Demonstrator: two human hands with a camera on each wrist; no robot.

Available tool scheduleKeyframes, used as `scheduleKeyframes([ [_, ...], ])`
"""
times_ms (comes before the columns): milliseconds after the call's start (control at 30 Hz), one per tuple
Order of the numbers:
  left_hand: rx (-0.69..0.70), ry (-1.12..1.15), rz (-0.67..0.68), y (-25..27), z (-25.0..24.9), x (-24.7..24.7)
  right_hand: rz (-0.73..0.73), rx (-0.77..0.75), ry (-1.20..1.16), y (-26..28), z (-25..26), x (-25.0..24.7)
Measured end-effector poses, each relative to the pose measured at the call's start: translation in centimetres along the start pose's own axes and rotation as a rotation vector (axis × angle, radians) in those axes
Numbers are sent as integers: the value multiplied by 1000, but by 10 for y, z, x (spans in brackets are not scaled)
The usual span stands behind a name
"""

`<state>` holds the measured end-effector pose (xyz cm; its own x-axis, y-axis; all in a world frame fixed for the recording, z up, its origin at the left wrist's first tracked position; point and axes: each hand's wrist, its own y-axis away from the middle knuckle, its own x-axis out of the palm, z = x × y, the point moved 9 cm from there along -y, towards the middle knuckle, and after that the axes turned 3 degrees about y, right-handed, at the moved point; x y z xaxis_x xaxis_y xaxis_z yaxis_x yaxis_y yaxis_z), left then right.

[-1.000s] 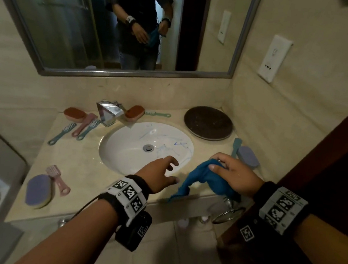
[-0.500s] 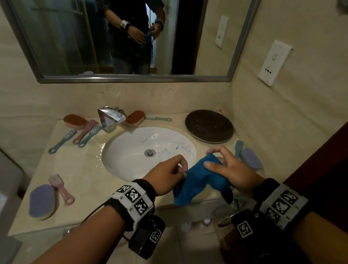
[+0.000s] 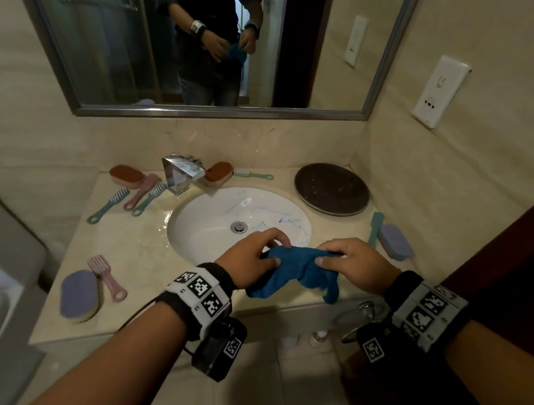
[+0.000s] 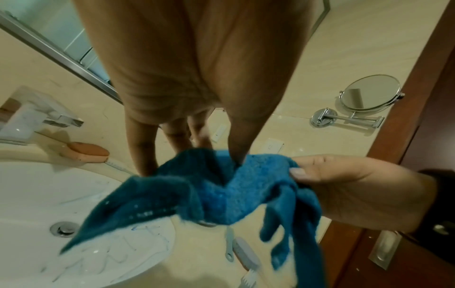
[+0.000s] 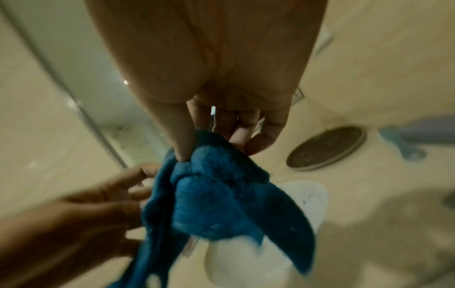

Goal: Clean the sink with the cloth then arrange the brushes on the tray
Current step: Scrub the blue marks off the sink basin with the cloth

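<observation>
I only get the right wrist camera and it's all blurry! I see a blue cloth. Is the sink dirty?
Observer: Yes. The head view shows blue scribble marks inside the white sink, right of the drain.
Operator: Where are the brushes hiding?
Observer: Left of the faucet lie a pink brush, a teal brush, another teal brush and an orange scrub brush.
Operator: Any more?
Observer: At the counter's front left corner, a second pink brush lies beside a purple scrub brush.
</observation>
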<state>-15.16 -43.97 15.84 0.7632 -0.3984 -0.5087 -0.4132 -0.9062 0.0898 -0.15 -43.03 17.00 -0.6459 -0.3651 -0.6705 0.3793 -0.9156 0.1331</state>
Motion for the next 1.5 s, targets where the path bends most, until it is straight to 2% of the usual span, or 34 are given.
scheduleKeyframes([
  [67, 5, -61, -31, 0, 8, -1, 38, 33, -257, -1, 3, 8],
  [133, -34, -2, -14, 3, 14, 3, 49, 51, -421, -2, 4, 17],
  [200, -121, 105, 48, 10, 16, 12, 67, 48, -498, -4, 6, 24],
  [300, -154, 257, 82, 15, 16, 18, 44, 41, -560, -5, 10, 24],
  [400, -127, 314, 76, 16, 12, 16, 12, 8, -536, -6, 15, 21],
  [567, -55, 228, 12, 13, 9, 11, -39, -19, -503, -8, 21, 24],
  [667, -99, 293, 15, 16, 17, 7, -81, -3, -343, -8, 20, 17],
  [733, -101, 331, 43, 19, 16, 6, -9, -19, -225, -6, 24, 20],
  [800, -94, 299, 44, 20, 15, 2, 88, -33, -257, -7, 32, 29],
  [867, -132, 312, 26, 21, 20, -3, 104, -88, -305, -11, 39, 35],
  [1000, -240, 345, 2, 22, 36, -15, -51, -183, -250, -17, 41, 32],
  [1100, -234, 345, 2, 24, 39, -23, -141, -308, -101, -22, 53, 40],
  [1200, -251, 452, -31, 27, 46, -37, -109, -398, 39, -31, 65, 58],
  [1333, -192, 441, -18, 22, 55, -55, 33, -277, -24, -45, 59, 78],
  [1400, -207, 452, -20, 17, 63, -59, 7, -202, -121, -53, 53, 80],
  [1500, -147, 406, 39, 2, 64, -57, -63, -61, -192, -66, 39, 76],
])
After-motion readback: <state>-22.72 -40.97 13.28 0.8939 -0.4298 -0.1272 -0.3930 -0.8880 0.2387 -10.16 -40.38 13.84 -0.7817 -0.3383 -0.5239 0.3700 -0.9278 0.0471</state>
